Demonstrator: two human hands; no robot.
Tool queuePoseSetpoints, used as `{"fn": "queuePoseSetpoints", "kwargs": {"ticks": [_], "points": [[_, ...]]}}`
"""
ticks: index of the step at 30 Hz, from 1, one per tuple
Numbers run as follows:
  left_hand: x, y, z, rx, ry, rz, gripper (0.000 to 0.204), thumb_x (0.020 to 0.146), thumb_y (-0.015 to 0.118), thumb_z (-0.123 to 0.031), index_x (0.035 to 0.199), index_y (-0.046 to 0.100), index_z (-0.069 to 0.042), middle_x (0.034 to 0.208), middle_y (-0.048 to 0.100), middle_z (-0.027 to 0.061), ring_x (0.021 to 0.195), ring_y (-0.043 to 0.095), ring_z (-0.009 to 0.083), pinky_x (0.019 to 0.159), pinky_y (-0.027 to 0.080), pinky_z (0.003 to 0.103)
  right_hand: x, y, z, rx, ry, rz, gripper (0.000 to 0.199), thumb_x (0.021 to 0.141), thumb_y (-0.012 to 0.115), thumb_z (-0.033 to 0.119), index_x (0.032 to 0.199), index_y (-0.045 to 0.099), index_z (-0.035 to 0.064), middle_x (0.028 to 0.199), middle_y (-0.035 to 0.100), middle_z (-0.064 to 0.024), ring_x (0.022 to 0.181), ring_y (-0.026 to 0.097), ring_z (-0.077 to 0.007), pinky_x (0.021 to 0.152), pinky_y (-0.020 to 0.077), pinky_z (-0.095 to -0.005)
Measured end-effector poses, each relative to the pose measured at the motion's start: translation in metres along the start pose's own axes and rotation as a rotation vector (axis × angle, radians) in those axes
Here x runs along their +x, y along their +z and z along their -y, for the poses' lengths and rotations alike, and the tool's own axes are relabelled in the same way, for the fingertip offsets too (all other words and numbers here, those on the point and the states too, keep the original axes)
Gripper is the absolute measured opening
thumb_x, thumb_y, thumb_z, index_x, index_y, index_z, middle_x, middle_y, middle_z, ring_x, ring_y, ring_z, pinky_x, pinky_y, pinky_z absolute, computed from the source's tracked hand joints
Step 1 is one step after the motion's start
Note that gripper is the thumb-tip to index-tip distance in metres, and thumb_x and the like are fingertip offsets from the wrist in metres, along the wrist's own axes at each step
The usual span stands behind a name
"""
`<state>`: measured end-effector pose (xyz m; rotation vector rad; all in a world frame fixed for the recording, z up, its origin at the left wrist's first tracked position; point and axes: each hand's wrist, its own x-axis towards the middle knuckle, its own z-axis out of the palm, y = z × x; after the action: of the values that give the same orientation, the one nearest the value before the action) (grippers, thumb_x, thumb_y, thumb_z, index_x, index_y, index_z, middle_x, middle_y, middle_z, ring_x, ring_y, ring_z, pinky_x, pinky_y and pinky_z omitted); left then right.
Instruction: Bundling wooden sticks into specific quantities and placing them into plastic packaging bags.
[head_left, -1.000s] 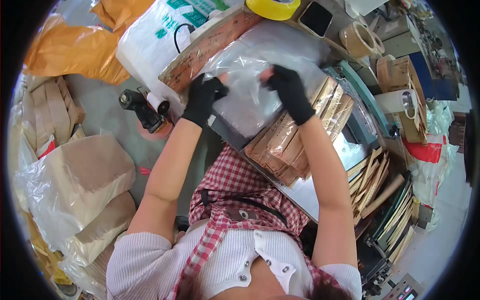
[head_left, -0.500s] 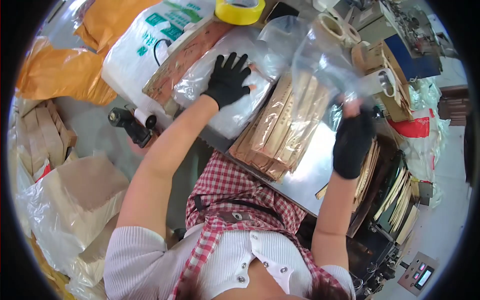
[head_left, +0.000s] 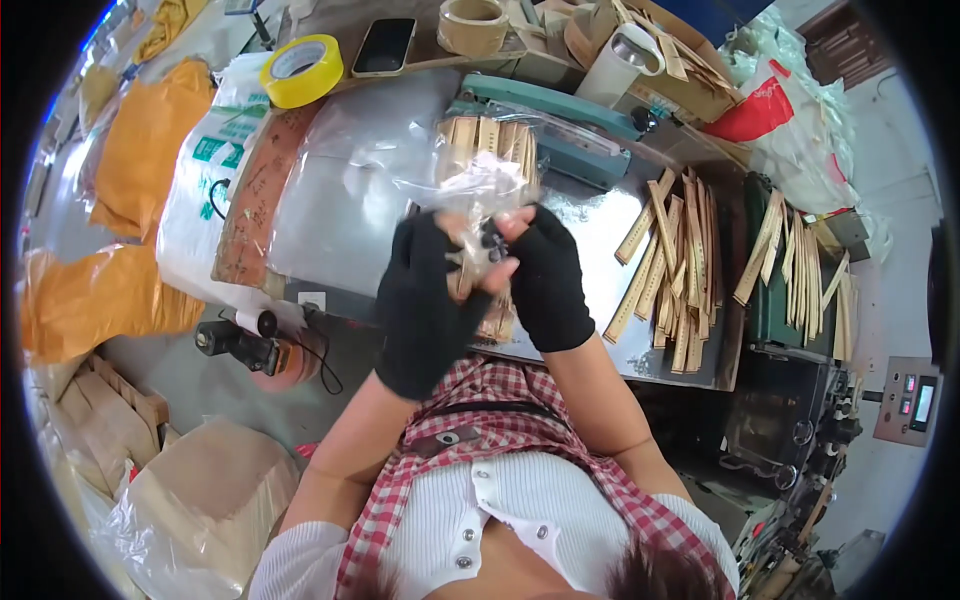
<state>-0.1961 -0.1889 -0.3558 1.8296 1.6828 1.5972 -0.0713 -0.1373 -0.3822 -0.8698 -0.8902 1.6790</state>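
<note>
1. Both hands have come together from apart, meeting at centre.
2. Left hand and right hand pinch the clear plastic bag of wooden sticks, twelve o'clock above the metal surface, seemingly gathering its mouth.

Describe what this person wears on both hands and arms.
Both the left hand and the right hand wear black fingerless gloves of soft fabric that end at the wrist, fingertips bare. The forearms are uncovered. White ribbed sleeves are pushed up near the elbows, under a red and white checked garment.
</note>
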Motion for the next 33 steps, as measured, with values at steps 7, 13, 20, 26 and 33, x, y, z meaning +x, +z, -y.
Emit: {"fn": "queuePoseSetpoints", "kwargs": {"ticks": [7, 13, 20, 26, 33], "points": [[0.01, 0.02, 0.042, -0.974, -0.684, 0.255, 0.012, 0.091, 0.059, -0.013, 0.094, 0.059, -0.001, 0.084, 0.063, 0.0046, 0.073, 0.061, 0.0219, 0.072, 0.052, 0.032, -0.013, -0.047, -0.002, 0.33, 0.085, -0.067, 0.022, 0.098, 0.049, 0.029, 0.091, 0.054, 0.0083, 0.079, 0.056, -0.001, 0.069, 0.055, -0.01, 0.064, 0.0459, -0.0245], [0.01, 0.021, 0.045, -1.568, -1.073, 0.268, 0.011, 0.092, 0.057, -0.016, 0.094, 0.056, -0.005, 0.078, 0.056, 0.0031, 0.072, 0.056, 0.0141, 0.068, 0.046, 0.027, -0.009, -0.085, 0.053, 0.891, 0.274, 0.219, 0.017, 0.096, 0.053, 0.024, 0.083, 0.055, 0.0132, 0.06, 0.046, 0.0048, 0.048, 0.045, -0.0069, 0.041, 0.0348, -0.0218], [0.05, -0.034, 0.052, -0.32, -0.221, 0.205, 0.01, 0.083, 0.063, 0.0, 0.081, 0.055, -0.005, 0.067, 0.051, -0.0037, 0.059, 0.049, 0.004, 0.053, 0.039, 0.02, 0.022, -0.032, 0.069, -0.232, -0.227, 0.364, 0.016, 0.093, 0.055, 0.021, 0.08, 0.056, 0.0119, 0.062, 0.046, 0.0045, 0.051, 0.042, -0.0038, 0.047, 0.0359, -0.0185], [0.016, -0.053, 0.202, 0.346, 0.054, -0.325, 0.013, 0.084, 0.056, -0.003, 0.097, 0.054, -0.002, 0.087, 0.059, 0.011, 0.076, 0.061, 0.0235, 0.07, 0.05, 0.032, 0.103, 0.055, -0.039, -0.977, -0.873, 0.316, 0.028, 0.08, 0.065, 0.022, 0.1, 0.06, 0.003, 0.085, 0.062, -0.0132, 0.081, 0.062, -0.0303, 0.072, 0.05, -0.0391], [-0.018, -0.062, 0.231, 0.618, -0.409, 0.226, 0.077, 0.074, 0.067, -0.019, 0.139, 0.031, 0.003, 0.141, 0.036, 0.0257, 0.135, 0.031, 0.036, 0.11, 0.025, 0.039, 0.066, -0.031, -0.036, -1.134, -0.967, -0.026, 0.042, 0.073, 0.069, 0.022, 0.109, 0.053, 0.0071, 0.109, 0.054, -0.014, 0.105, 0.051, -0.0343, 0.089, 0.0415, -0.0439]]}}
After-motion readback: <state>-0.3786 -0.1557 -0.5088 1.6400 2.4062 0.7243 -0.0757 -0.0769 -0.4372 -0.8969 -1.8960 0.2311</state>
